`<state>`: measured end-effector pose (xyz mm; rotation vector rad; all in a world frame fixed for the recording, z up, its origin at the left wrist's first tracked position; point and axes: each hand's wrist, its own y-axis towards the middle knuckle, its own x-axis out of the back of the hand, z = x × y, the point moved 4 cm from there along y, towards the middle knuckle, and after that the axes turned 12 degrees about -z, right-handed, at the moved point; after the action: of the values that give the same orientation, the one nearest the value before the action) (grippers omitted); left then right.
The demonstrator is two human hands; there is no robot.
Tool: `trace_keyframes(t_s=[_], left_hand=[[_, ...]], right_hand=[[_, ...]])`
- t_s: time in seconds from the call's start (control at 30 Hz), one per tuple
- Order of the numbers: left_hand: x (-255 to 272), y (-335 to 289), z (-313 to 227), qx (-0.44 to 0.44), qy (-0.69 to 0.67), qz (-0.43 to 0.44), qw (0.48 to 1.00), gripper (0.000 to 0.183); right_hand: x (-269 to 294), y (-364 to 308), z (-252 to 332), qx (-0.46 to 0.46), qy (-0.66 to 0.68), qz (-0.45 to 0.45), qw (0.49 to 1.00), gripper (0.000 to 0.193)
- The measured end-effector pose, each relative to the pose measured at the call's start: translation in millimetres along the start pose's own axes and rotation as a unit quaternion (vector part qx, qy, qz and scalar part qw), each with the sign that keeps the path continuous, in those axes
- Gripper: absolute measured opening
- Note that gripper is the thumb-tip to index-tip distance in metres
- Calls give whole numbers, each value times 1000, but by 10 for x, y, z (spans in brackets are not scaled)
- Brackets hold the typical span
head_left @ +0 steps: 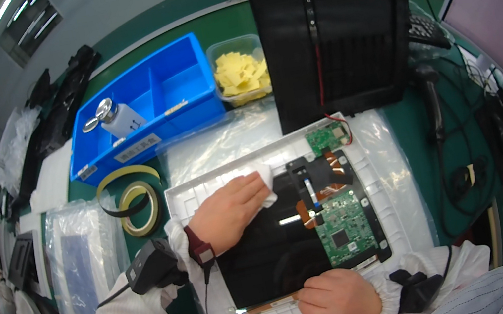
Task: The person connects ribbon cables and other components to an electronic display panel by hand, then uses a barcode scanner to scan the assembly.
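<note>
Centrally placed on the green table (221, 24): a white tray (400, 198) carrying a black display panel (269, 255), glossy side up. Left hand (229, 211) laid on the panel's upper left corner, fingers held together and pressing a small white wipe (264, 178) against the glass; wipe touching both the fingertips and the panel's top edge. Right hand (338, 299) resting at the panel's lower edge, loosely curled, fingertips on a thin copper-coloured strip (271, 303) along the tray's near rim; whether pinching the strip or merely pressing on it, cannot tell. Both wrists in white striped sleeves, each with a black device strapped near the cuff.

Fixed on the panel's right part: a green circuit board (343, 227), with a black cover piece (320, 175) and orange flex cables just above it. A smaller green board (326, 137) at the tray's upper edge, joined by red wires to a large black housing (336, 27) standing behind the tray.

Further back on the table: a blue bin (174, 83) with dividers, a white dispenser bottle (119, 120) with a metal top lying in its left compartment. Just beside the bin on the right, a clear tub of yellow pieces (240, 73). Left of the tray, two tape rolls (137, 204) overlapping, near a flat item in a clear plastic bag (81, 261). Right of the tray, dark cables (441, 123) trailing over the table.
</note>
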<state>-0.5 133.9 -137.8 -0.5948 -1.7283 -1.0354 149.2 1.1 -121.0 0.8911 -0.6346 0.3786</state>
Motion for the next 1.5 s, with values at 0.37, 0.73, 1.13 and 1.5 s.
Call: trace_keyframes(t_s=[0.37,0.73,1.13,1.5], left_hand=[[504,-129,9,60,243,-23,968,7],[102,-319,-904,-12,-277,14,961,29],[8,-65,-704,-71,-88,75,991,46],[350,-12,68,68,229,-77,968,7]], right_hand=[[48,-19,-8,5,18,6,1000,19],[549,-279,-146,89,36,-61,993,15],[558,-304,-167,67,46,-90,993,20],[531,-260,-157,63,44,-81,994,14]])
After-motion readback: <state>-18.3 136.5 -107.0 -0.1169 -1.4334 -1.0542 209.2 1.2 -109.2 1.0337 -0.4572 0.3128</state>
